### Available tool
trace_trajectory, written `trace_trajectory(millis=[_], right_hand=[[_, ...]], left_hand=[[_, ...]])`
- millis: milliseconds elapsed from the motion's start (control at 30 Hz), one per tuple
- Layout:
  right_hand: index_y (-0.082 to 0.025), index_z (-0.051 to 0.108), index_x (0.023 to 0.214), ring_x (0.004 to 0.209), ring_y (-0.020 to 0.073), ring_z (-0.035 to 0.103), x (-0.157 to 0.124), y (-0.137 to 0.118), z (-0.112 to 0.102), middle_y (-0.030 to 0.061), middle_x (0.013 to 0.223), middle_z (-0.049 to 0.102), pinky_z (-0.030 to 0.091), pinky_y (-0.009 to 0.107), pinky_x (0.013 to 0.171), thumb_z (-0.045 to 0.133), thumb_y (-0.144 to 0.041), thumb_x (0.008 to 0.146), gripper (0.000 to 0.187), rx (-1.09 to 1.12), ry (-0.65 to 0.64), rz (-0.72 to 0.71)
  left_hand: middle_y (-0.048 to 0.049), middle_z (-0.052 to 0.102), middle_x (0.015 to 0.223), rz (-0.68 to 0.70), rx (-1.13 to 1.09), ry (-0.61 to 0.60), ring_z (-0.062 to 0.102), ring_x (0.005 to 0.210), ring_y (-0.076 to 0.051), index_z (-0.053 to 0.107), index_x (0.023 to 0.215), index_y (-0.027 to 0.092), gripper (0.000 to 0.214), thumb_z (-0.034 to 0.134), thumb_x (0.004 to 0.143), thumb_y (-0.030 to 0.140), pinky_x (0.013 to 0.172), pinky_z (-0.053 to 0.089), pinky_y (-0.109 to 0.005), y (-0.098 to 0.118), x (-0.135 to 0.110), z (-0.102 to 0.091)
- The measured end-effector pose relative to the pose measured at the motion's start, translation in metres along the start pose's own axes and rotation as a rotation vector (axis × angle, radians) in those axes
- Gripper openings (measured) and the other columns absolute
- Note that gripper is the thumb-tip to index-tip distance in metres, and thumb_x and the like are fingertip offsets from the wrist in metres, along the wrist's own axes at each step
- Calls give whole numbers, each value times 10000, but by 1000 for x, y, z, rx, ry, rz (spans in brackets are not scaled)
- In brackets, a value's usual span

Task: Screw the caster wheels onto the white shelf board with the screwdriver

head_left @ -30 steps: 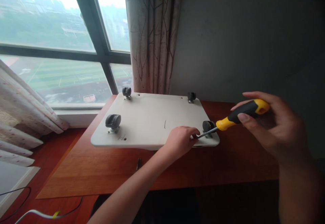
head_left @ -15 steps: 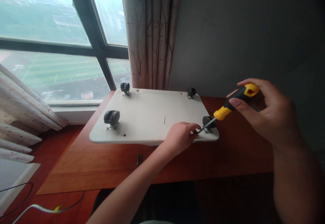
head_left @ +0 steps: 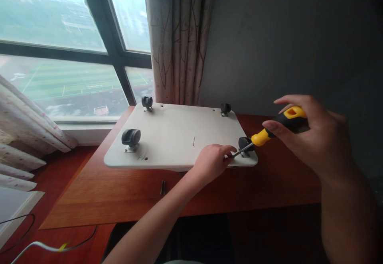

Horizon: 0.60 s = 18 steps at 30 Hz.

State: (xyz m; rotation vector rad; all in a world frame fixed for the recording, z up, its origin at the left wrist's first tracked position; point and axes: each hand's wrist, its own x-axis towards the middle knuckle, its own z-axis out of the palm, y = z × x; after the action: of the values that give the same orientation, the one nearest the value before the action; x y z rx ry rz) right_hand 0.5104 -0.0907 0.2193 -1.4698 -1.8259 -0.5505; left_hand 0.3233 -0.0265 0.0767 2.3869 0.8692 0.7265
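A screwdriver (head_left: 261,137) with a yellow-and-black handle slants down to the left, its handle inside my right hand (head_left: 317,132). The thumb lies along the handle and the index finger is lifted off it. My left hand (head_left: 213,158) rests on the white board (head_left: 170,130), fingertips pinched together at the screwdriver's tip; what lies between them is hidden. Right beside that tip is the near-right black caster (head_left: 245,143). Other casters stand at the near-left corner (head_left: 131,137), the far-left corner (head_left: 147,102) and the far-right corner (head_left: 226,108).
The board lies on a reddish-brown wooden table (head_left: 89,200). Small metal pieces (head_left: 163,187), perhaps screws, lie in front of it. Holes such as this one (head_left: 146,158) show in the board. Behind are a window (head_left: 54,84) and curtain (head_left: 179,40); cables (head_left: 44,248) run lower left.
The screwdriver's handle has dropped and tilted flatter, and my right hand has shifted round it with the fingers loosened. My left hand stays in place by the tip.
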Motion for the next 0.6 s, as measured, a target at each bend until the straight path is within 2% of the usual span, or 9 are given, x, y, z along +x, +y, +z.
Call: trace_trajectory(millis=[100,167,200,300,433,500,600], right_hand=[[-291,627,1274,1024,233,678,3,-4,-10,41,1157,703,526,356,916,631,-428,926,374,314,-236,7],[-351,581,1349,1101,240,673,4,-4,-14,23,1272,672,552,368,927,629,-365,921,431,494,-368,31],[-375,574,1359,1075,238,686,5,-4,-14,12,1257,680,571,366,896,651,-363,905,461,520,-391,43],[-393,596,1337,900,228,709,7,-4,-9,-5,1060,731,587,359,792,721,-424,854,500,345,-303,59],[-324,673,1249,799,238,686,11,-3,-1,23,903,720,549,362,756,758,-498,812,478,51,-131,21],[-319,667,1255,841,246,693,11,-3,-2,28,944,728,545,371,787,720,-483,844,445,82,-145,19],[-349,607,1339,941,245,704,9,-5,-9,17,1112,733,555,378,830,637,-447,894,456,267,-275,17]], left_hand=[[-25,738,876,-10,6,-2,670,770,-193,729,1134,259,266,644,894,183,694,477,-261,0,0,0],[-23,737,883,-9,2,-7,671,777,-190,730,1133,265,270,639,894,180,703,480,-258,0,0,-1],[-23,736,884,-4,2,-11,671,778,-189,730,1132,267,269,634,896,180,706,481,-256,0,-1,-1],[-28,720,851,5,17,-16,664,766,-191,737,1112,260,254,626,898,182,696,478,-255,0,-1,-1],[-39,697,815,7,25,-5,651,753,-198,743,1115,261,259,622,896,194,679,473,-262,0,-3,-1],[-41,696,821,8,6,-1,651,755,-198,738,1136,266,284,620,890,188,681,475,-264,-1,-3,0],[-41,700,840,10,-15,-3,655,771,-195,728,1149,266,298,620,884,183,699,482,-265,-1,-3,0]])
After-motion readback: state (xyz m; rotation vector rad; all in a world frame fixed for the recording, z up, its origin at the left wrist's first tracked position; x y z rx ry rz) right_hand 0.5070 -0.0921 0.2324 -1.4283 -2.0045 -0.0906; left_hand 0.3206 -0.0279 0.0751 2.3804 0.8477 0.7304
